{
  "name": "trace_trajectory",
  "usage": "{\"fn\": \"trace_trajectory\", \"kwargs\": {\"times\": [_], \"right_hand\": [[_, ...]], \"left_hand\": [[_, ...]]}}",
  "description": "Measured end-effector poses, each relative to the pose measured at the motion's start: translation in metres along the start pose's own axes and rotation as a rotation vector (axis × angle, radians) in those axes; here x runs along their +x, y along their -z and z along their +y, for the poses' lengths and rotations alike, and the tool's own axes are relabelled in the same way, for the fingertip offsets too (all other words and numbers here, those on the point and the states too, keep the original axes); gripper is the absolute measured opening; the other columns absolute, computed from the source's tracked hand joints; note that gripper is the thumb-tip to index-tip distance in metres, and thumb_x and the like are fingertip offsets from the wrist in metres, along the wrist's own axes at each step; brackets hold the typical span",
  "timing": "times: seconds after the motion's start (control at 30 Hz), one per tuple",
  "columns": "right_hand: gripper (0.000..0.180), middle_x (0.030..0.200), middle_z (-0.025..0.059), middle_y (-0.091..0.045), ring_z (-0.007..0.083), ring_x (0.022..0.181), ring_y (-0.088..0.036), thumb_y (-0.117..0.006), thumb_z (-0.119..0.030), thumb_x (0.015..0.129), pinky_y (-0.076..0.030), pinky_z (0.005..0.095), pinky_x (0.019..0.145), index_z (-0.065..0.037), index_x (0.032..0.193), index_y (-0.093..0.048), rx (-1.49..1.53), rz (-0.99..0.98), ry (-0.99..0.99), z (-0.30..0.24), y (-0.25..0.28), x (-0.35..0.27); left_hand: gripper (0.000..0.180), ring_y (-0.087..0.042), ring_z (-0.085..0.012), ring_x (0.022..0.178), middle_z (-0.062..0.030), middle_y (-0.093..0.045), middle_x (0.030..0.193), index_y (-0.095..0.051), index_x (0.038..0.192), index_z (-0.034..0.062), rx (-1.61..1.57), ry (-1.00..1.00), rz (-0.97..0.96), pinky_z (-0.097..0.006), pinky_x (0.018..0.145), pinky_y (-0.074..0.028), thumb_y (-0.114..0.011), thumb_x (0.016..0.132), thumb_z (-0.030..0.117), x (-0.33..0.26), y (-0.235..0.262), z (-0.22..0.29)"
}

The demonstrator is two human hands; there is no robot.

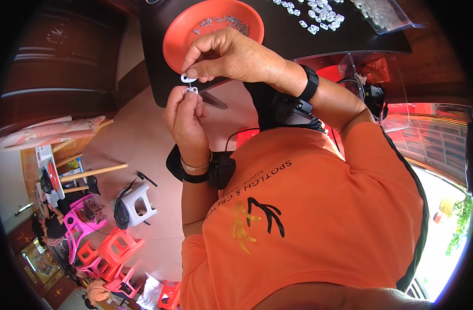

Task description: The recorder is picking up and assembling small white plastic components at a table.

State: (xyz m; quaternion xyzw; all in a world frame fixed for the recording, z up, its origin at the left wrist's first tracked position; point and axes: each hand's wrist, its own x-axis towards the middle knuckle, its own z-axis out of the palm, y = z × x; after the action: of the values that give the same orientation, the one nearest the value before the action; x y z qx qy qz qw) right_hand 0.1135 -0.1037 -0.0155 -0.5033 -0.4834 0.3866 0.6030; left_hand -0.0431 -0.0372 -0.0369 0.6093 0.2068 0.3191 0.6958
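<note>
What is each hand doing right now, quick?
Left hand: closed, pinching a small white piece at its fingertips.
Right hand: closed, pinching another small white ring-shaped piece just above it.

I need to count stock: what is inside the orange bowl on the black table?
The orange bowl holds a thin scatter of small grey metal pieces near its far side. The right hand covers its near rim.
</note>
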Motion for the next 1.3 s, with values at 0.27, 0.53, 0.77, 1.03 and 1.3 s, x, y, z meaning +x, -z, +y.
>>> {"fn": "trace_trajectory", "kwargs": {"times": [0.27,0.53,0.77,1.03,1.3], "right_hand": [[0.012,0.081,0.0016,-0.066,0.0065,0.075,-0.060,-0.067,-0.006,0.084,-0.050,0.0213,0.070,0.000,0.094,-0.067,-0.099,-0.025,0.032,0.000,-0.001,-0.003],[0.012,0.083,0.0035,-0.067,0.0091,0.081,-0.063,-0.068,-0.004,0.083,-0.050,0.0235,0.076,-0.001,0.095,-0.066,-0.261,-0.022,0.091,0.000,-0.004,-0.011],[0.019,0.086,0.0040,-0.066,0.0114,0.083,-0.064,-0.069,0.000,0.080,-0.052,0.0268,0.075,-0.002,0.098,-0.063,-0.166,-0.111,0.057,0.004,-0.004,-0.016],[0.029,0.083,0.0099,-0.064,0.0252,0.075,-0.065,-0.072,-0.005,0.070,-0.053,0.0325,0.065,-0.001,0.097,-0.064,-0.698,0.051,0.466,0.005,-0.016,-0.019],[0.022,0.077,0.0094,-0.065,0.0264,0.072,-0.065,-0.070,-0.009,0.074,-0.052,0.0343,0.062,-0.002,0.094,-0.064,-0.729,0.032,0.422,0.016,-0.020,-0.021]], "left_hand": [[0.018,-0.036,-0.0082,0.052,0.0008,-0.036,0.060,-0.047,0.077,0.0026,0.023,0.021,0.003,-0.022,0.049,-0.027,-0.045,0.092,0.012,0.000,0.000,-0.001],[0.016,-0.038,-0.0084,0.055,0.0003,-0.038,0.062,-0.049,0.082,0.0007,0.007,0.040,-0.011,-0.022,0.050,-0.029,-0.044,0.093,0.012,-0.002,0.000,-0.002],[0.022,-0.040,-0.0079,0.056,-0.0001,-0.045,0.064,-0.053,0.085,0.0007,-0.128,0.086,0.042,-0.022,0.052,-0.033,-0.049,0.093,0.021,-0.004,-0.005,-0.001],[0.023,-0.045,-0.0086,0.052,-0.0020,-0.050,0.063,-0.056,0.081,0.0010,-0.056,0.126,0.161,-0.022,0.049,-0.033,-0.048,0.091,0.020,-0.006,-0.012,-0.008],[0.025,-0.046,-0.0098,0.052,-0.0038,-0.050,0.061,-0.054,0.076,0.0001,-0.056,0.018,0.159,-0.022,0.049,-0.033,-0.044,0.090,0.019,-0.004,-0.005,-0.012]]}}
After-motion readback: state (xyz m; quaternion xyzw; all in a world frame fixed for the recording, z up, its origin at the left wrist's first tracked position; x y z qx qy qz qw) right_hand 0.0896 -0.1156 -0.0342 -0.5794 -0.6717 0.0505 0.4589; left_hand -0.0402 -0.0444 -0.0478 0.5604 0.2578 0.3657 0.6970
